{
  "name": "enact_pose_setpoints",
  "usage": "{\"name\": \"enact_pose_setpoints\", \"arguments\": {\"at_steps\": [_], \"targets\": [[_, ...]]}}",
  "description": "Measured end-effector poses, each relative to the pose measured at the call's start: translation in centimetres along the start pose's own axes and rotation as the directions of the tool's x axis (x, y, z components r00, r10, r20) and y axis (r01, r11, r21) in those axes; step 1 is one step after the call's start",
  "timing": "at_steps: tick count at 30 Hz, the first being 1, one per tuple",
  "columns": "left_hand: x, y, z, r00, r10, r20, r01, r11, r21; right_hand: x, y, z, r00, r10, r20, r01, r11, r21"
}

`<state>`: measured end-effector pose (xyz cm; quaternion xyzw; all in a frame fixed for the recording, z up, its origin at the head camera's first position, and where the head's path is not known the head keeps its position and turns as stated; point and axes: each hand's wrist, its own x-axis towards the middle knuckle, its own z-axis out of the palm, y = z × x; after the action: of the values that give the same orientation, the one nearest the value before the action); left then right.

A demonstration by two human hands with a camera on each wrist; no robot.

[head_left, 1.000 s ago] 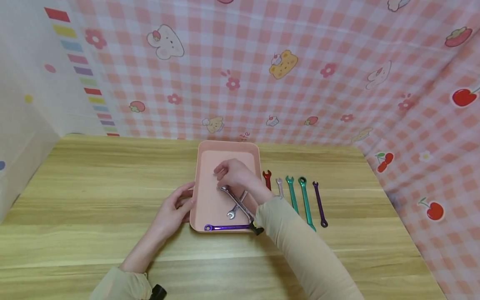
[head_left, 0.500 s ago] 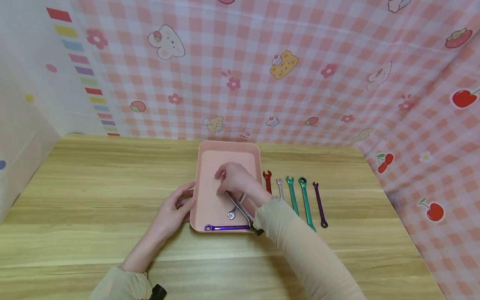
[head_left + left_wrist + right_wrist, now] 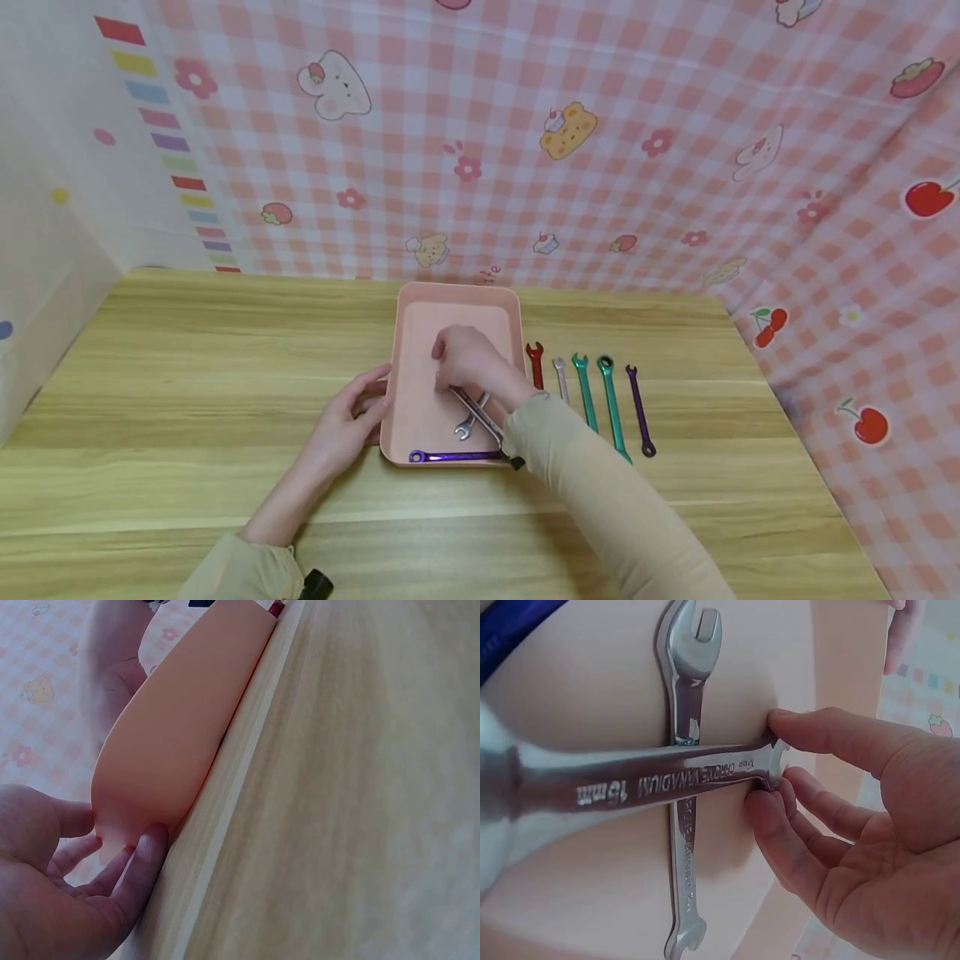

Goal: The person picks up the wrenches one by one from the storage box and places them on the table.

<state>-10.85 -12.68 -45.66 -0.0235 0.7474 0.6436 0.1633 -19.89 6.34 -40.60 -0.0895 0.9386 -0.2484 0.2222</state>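
Observation:
My right hand (image 3: 468, 360) is over the pink tray (image 3: 412, 417). In the right wrist view its thumb and fingers pinch the far end of a silver combination wrench (image 3: 660, 776), and the pinched end is partly hidden. This wrench crosses above a smaller silver wrench (image 3: 691, 675) on the tray floor. A purple wrench (image 3: 457, 456) lies along the tray's near side, its right end hidden by the right sleeve. My left hand (image 3: 341, 429) rests at the tray's left side. In the left wrist view its loosely bent fingers (image 3: 150, 851) touch the outer wall.
Right of the tray a row of wrenches lies on the wooden table (image 3: 225, 375): red (image 3: 535, 367), small silver (image 3: 561, 379), two green, the nearer-centre green one (image 3: 585, 387) and a ratcheting one (image 3: 611, 400), and dark purple (image 3: 640, 408). A patterned cloth hangs behind.
My right hand has shifted slightly toward the near side, its fingers drawing closer together. The silver wrench's far end has moved slightly nearer with it. The left hand and tray stay put.

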Motion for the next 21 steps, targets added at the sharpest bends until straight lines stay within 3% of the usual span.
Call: {"name": "enact_pose_setpoints", "arguments": {"at_steps": [13,21], "targets": [[0.13,-0.21,0.07,1.0,0.016,0.005,-0.016,1.0,-0.001,0.12,0.1,0.11,1.0,-0.013,0.017,0.013,1.0,-0.014],[-0.07,0.0,0.14,1.0,0.011,-0.001,-0.011,1.0,0.02,0.47,0.55,0.03,0.995,-0.062,0.078,0.058,0.997,0.06]]}}
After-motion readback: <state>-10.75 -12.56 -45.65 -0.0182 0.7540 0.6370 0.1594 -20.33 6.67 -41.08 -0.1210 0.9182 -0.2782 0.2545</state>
